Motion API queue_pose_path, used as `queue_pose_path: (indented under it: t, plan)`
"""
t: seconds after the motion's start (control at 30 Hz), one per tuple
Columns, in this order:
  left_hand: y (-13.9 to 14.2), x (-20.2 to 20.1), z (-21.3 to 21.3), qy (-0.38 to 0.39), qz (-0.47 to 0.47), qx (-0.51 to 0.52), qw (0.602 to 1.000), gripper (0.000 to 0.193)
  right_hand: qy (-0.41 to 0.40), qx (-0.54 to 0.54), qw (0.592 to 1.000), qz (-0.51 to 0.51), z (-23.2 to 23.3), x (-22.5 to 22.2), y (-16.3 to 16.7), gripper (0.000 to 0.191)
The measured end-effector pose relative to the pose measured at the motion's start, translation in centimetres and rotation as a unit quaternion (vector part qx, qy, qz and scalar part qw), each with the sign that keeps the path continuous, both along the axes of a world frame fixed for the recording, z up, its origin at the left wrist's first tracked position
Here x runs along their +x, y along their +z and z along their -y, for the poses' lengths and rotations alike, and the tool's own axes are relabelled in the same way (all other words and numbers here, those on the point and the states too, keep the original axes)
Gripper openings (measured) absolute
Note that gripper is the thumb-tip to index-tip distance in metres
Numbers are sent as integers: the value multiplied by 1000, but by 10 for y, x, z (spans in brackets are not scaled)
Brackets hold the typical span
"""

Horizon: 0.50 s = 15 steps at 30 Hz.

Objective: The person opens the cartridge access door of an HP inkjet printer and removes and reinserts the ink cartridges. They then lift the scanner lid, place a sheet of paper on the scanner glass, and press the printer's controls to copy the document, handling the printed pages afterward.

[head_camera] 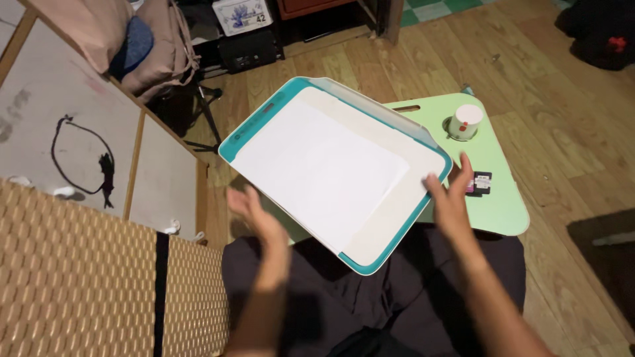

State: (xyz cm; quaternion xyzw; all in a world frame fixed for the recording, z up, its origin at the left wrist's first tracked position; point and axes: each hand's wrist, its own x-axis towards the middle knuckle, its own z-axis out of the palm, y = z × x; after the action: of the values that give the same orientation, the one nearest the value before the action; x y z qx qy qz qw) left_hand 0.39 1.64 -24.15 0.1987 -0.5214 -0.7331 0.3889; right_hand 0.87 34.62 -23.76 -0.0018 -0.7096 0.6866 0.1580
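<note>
From the head camera, a flat white printer with a teal rim (pixel 337 175) is hanging tilted above the person's lap, its far right corner reaching over the near left part of a pale green table (pixel 503 192). It is looking rigid and boxy, probably hard plastic with some weight in it — smooth-sided, so likely slippery, and the thin lid (pixel 370 106) along its far edge seems the part most easily strained. The firm side edges near the corners appear the best places to grip.

The right hand (pixel 450 198) is pressing flat against the printer's right edge, fingers stretched and spread rather than curled, steadying more than clutching. The left hand (pixel 254 211) is blurred and wide open just beside the near left edge; whether it is touching the casing I cannot tell — it is gripping nothing.

On the table, a white cup with a red spot (pixel 464 121) is standing at the far side, and small ink cartridges (pixel 479 183) are lying just right of the right hand. Wooden floor (pixel 562 99) is surrounding the table.
</note>
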Motion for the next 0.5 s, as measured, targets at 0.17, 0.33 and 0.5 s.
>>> queue_pose_path:
  t: [0.17,0.33,0.5]
  plan:
    - [39,-68,81,-99,4,-48,994,60,19,139,989,42,58,101,4,124]
    - [52,-80,83,-287,-73,71,952,48,37,233,969,-79,95,118,18,167]
    - [44,-74,78,-268,-50,139,952,36,43,232,966,-102,95,113,23,164]
